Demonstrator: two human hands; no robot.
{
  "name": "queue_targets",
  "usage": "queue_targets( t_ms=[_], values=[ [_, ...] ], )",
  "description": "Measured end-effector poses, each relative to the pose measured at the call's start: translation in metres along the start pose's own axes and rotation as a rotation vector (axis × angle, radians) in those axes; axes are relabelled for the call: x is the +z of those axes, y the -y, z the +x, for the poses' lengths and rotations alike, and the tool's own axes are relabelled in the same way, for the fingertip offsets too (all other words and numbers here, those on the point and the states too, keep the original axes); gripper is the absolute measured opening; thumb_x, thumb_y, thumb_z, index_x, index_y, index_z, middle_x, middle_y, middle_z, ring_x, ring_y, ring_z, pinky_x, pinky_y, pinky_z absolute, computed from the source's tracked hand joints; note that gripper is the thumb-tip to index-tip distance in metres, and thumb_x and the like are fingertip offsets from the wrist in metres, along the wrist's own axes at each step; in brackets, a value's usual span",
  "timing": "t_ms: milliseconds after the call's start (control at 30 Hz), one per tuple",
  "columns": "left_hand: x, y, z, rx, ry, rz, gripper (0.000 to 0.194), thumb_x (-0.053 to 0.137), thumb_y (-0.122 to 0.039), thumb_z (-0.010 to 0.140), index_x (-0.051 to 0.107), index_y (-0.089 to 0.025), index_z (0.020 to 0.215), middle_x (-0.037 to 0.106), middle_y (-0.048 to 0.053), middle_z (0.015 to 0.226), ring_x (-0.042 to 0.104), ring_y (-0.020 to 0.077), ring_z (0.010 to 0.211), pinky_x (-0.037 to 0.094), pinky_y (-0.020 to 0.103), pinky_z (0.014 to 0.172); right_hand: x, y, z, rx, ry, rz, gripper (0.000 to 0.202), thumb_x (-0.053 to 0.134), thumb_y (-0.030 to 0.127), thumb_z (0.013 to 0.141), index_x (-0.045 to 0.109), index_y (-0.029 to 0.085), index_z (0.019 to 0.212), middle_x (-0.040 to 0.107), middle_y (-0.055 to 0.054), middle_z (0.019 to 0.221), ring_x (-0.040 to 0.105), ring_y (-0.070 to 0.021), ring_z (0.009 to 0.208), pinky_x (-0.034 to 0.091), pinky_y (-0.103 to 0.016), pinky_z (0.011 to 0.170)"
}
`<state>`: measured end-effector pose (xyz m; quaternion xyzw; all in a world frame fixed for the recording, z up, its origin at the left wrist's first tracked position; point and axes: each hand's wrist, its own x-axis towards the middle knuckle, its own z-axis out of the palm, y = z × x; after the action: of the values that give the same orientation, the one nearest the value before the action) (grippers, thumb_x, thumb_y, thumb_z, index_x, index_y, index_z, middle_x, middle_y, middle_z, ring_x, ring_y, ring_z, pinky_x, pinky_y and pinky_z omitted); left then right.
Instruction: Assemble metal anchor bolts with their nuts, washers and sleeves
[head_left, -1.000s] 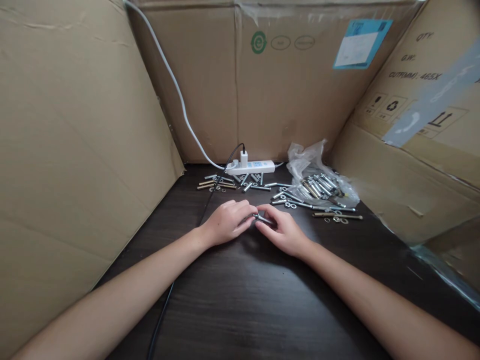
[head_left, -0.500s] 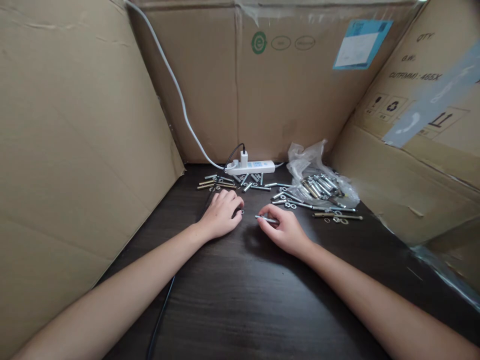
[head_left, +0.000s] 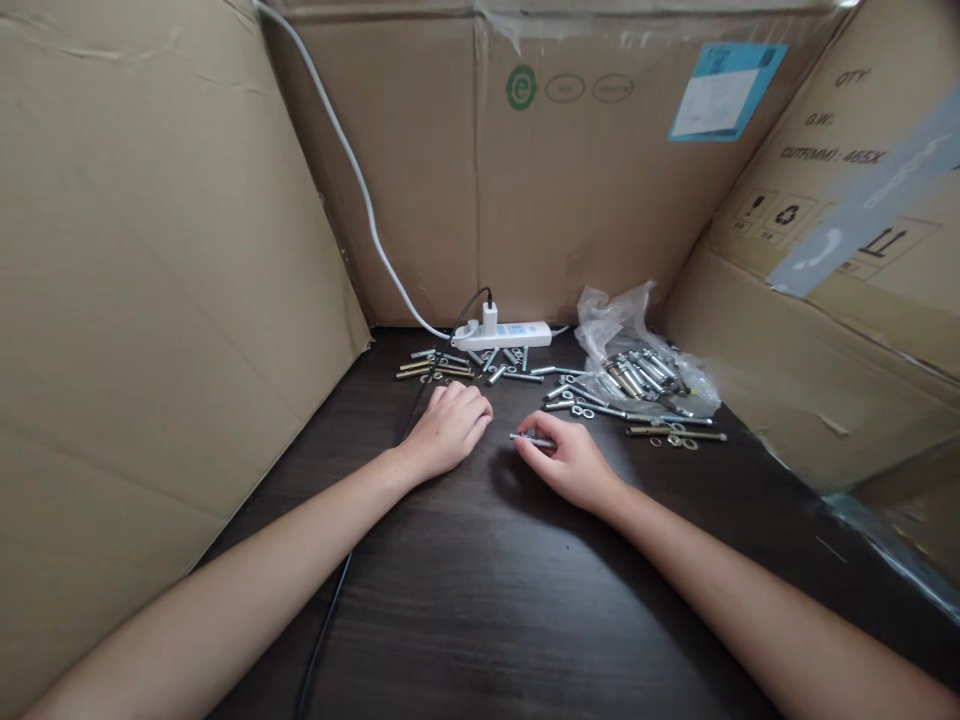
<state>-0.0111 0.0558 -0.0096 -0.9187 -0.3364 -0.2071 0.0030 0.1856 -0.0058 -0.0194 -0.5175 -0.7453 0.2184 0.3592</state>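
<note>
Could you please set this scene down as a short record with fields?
Left hand: curled, palm down, low over the table; any contents hidden
Right hand: gripping a slim metal bolt, one end pointing toward the left hand
Surface: dark table
Loose hardware: silver and brass-coloured bolts, washers, beyond the hands
Container: clear plastic bag holding more metal hardware, at the back right
Power: white power strip against the rear cardboard

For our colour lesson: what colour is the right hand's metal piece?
The metal piece is silvery, seen best in the head view.
</note>
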Motion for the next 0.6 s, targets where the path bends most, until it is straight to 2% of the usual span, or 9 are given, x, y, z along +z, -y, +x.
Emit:
queue_targets(
  t_ms=[133, 200, 433, 600],
  values=[
    [-0.009, -0.014, -0.001, 0.177, -0.042, 0.006, 0.022, 0.037, -0.026, 0.094, 0.057, -0.017, 0.092, 0.058, 0.007, 0.091, 0.046, 0.0199, 0.087, 0.034, 0.036, 0.081, 0.000, 0.000, 0.001, 0.006, -0.019, -0.031, 0.016, 0.052, 0.033, 0.083, 0.059, 0.020, 0.083, 0.056, 0.003, 0.060, 0.049, -0.0121, 0.053, 0.037, -0.023, 0.054],
    [-0.011, -0.019, -0.001, 0.218, -0.043, 0.008, 0.023, 0.036, -0.026, 0.094, 0.057, -0.017, 0.093, 0.059, 0.007, 0.091, 0.047, 0.0197, 0.087, 0.034, 0.036, 0.081, -0.001, 0.001, 0.001, -0.003, -0.023, -0.016, 0.015, 0.051, 0.033, 0.084, 0.058, 0.019, 0.083, 0.055, 0.003, 0.060, 0.048, -0.0117, 0.053, 0.036, -0.022, 0.053],
    [-0.009, -0.018, -0.001, 0.218, -0.037, -0.009, 0.024, 0.033, -0.026, 0.096, 0.055, -0.017, 0.092, 0.058, 0.006, 0.088, 0.048, 0.0180, 0.082, 0.034, 0.033, 0.076, -0.003, 0.003, -0.001, -0.062, 0.001, 0.079, 0.016, 0.051, 0.032, 0.085, 0.058, 0.018, 0.088, 0.051, 0.004, 0.061, 0.045, -0.0110, 0.055, 0.036, -0.022, 0.054],
    [-0.011, -0.020, -0.001, 0.170, -0.052, -0.078, 0.023, 0.034, -0.028, 0.095, 0.054, -0.017, 0.096, 0.059, 0.005, 0.089, 0.050, 0.0175, 0.080, 0.035, 0.033, 0.075, 0.000, 0.006, -0.001, 0.005, -0.006, 0.251, 0.017, 0.052, 0.033, 0.084, 0.057, 0.017, 0.084, 0.053, 0.002, 0.065, 0.046, -0.0110, 0.059, 0.038, -0.022, 0.056]
  ],
)
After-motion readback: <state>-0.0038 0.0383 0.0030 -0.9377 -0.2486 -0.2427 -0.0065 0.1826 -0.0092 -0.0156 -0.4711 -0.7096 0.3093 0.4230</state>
